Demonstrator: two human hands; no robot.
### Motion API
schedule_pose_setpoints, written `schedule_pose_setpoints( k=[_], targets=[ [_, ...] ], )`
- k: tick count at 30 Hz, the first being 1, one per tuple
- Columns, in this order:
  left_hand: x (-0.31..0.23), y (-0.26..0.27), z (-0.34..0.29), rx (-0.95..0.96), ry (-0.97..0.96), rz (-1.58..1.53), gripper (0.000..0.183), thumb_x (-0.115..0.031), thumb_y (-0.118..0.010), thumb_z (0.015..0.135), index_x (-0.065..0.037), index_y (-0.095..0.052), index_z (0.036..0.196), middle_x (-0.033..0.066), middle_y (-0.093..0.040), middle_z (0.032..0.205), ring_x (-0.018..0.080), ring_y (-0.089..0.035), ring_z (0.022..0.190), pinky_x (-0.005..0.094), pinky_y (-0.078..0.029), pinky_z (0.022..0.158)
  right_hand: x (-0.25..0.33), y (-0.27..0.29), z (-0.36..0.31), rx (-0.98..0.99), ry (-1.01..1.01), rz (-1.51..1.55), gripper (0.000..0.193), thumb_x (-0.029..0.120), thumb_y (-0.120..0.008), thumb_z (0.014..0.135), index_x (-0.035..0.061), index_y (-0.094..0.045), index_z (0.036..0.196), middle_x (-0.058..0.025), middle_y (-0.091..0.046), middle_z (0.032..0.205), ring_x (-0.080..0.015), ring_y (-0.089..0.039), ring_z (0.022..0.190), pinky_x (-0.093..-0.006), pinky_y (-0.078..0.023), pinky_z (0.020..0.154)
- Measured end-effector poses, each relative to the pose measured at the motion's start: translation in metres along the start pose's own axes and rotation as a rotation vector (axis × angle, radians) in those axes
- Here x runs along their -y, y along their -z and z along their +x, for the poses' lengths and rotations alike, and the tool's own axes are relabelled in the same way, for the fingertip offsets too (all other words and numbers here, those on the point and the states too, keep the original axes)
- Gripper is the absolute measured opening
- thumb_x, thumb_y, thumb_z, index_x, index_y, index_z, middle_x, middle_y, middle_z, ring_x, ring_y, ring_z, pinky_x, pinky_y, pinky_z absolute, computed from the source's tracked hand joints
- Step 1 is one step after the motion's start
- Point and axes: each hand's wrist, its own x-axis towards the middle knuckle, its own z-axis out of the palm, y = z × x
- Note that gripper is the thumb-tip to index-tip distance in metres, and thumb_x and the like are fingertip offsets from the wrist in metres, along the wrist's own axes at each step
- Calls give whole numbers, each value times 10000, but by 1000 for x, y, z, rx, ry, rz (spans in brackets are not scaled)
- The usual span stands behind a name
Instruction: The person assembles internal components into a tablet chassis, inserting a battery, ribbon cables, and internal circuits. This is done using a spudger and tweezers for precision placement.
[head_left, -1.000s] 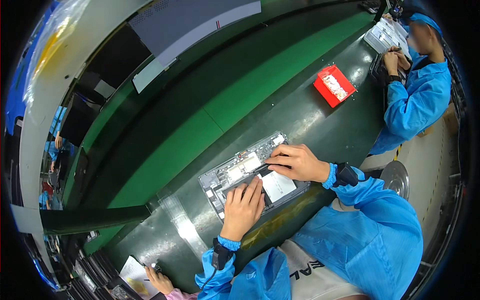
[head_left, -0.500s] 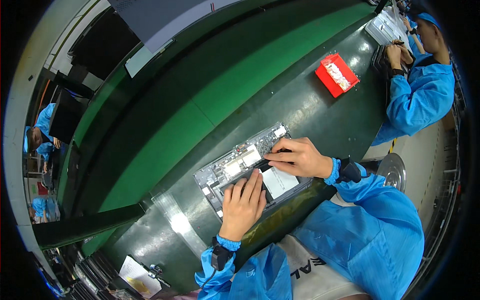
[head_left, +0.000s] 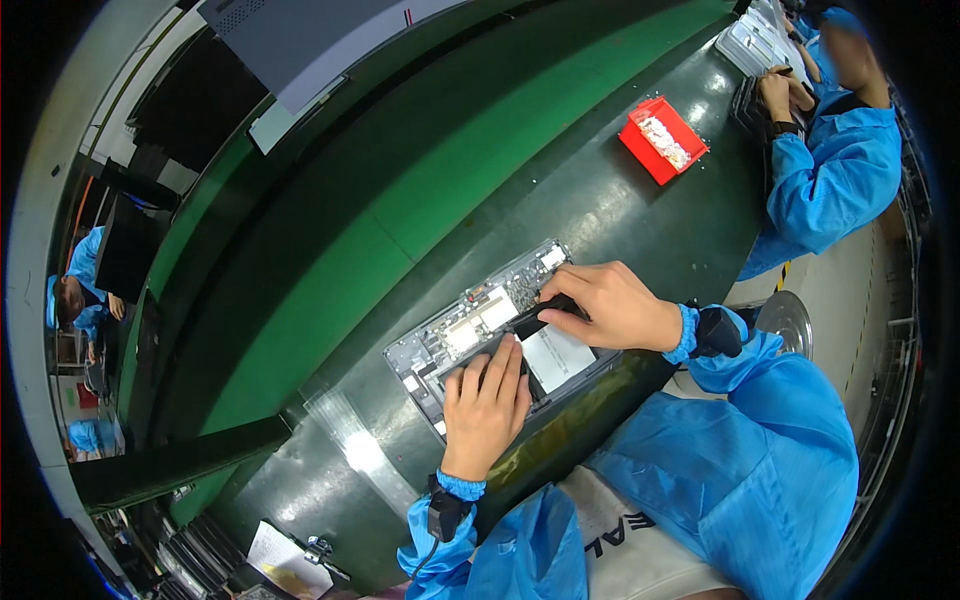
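Far left, past the end of the workbench, a person in blue shows beside a dark panel. Down at the bench's lower-left corner there's a stack of dark flat pieces, and right next to it a sheet of paper lies near the near edge. Moving right, a clear strip stretches across the bench, catching a bright glare.

And here's the opened device, flat on the bench in front of me, its long side slanting up to the right, one long edge close to the bench's near edge. My left hand is on it, fingers stretched out and nearly side by side, tips down on the dark section. Just right of them sits a white panel, with the circuit board above. Over comes my right hand: thumb and forefinger narrow, pinching a black piece at the device's right half; whether it's attached, I can't tell.

Farther right, a red bin of small white bits stands towards the bench's far edge. Then a round stool by the near edge, and a co-worker in blue at the upper-right corner, hands together.
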Motion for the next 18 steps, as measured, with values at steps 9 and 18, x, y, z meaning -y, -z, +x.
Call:
schedule_pose_setpoints(
  k=[9,18],
  targets=[
    [1,1,-1,-29,1,-16,428,-123,-744,855,-47,-707,1274,23,-668,1383,246,-609,1096,400,-460,924,-4,2,18,185,-145,83,219,199,-786,901,-15,-744,924,-181,-763,857,-350,-732,720,-414,-571,675],
    [2,-1,0,-32,6,-20,441,-133,-743,855,-54,-702,1287,19,-666,1389,253,-599,1096,401,-456,925,-11,-2,30,228,-118,122,248,228,-799,884,-17,-773,910,-209,-763,849,-356,-756,785,-412,-585,737]
  ],
)
